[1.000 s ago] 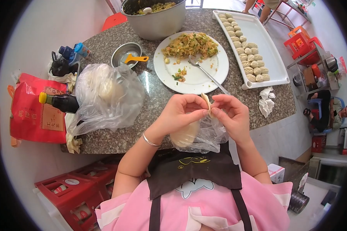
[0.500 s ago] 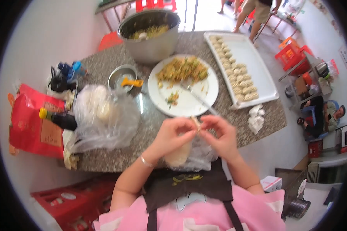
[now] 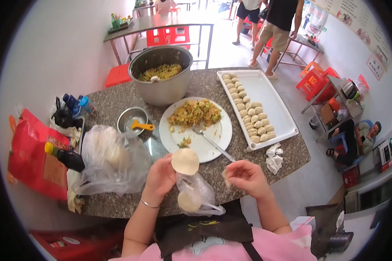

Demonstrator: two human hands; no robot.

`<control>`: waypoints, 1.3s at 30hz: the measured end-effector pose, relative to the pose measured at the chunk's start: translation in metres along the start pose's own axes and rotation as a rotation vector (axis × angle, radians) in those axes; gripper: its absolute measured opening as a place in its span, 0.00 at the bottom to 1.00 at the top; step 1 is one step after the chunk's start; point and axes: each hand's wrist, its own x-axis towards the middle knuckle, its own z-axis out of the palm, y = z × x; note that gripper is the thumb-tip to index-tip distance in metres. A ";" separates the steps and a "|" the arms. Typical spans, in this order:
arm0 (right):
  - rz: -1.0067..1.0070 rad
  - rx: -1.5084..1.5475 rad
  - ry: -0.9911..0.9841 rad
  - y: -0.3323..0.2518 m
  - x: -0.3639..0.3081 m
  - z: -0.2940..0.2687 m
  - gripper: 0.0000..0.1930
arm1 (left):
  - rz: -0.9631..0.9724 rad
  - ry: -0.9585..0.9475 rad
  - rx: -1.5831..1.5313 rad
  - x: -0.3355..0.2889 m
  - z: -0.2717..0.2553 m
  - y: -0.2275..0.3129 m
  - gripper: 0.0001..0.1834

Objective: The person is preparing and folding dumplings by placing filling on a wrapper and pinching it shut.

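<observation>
A round, flat dough wrapper (image 3: pixel 185 161) is in my left hand (image 3: pixel 161 175), gripped at its left edge above the near side of the table. My right hand (image 3: pixel 249 177) is apart from it, to the right, fingers pinched together. Something small and pale shows at those fingertips, too blurred to name. Between the hands, more dough wrappers (image 3: pixel 189 201) lie in a clear plastic bag at the table edge. Beyond them is a white plate (image 3: pixel 167 139) with chopped vegetable filling (image 3: pixel 196 114) and a metal spoon (image 3: pixel 213 142) whose handle points toward my right hand.
A white tray (image 3: pixel 276 117) at the right holds rows of pleated dumplings (image 3: pixel 250 115). Behind the plate stands a deep metal pot (image 3: pixel 161 89) of filling. At left are a metal bowl (image 3: pixel 127 116), a bagged dough lump (image 3: pixel 113 152) and a dark bottle (image 3: pixel 67 158). Crumpled tissue (image 3: pixel 274 158) lies right.
My hands, earlier together at a piece of dough, have moved apart. The left now holds up a flat round wrapper. The view has tilted upward, showing more of the room.
</observation>
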 end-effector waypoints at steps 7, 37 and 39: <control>-0.341 -1.100 0.217 0.009 0.043 -0.017 0.17 | 0.117 0.076 -0.008 -0.006 -0.007 0.018 0.18; 0.170 -0.235 -0.055 0.033 0.096 0.043 0.11 | 0.265 0.117 0.446 -0.003 0.013 -0.001 0.15; 0.107 -0.347 -0.018 0.028 0.100 0.045 0.11 | 0.396 0.222 0.474 0.001 0.021 -0.009 0.15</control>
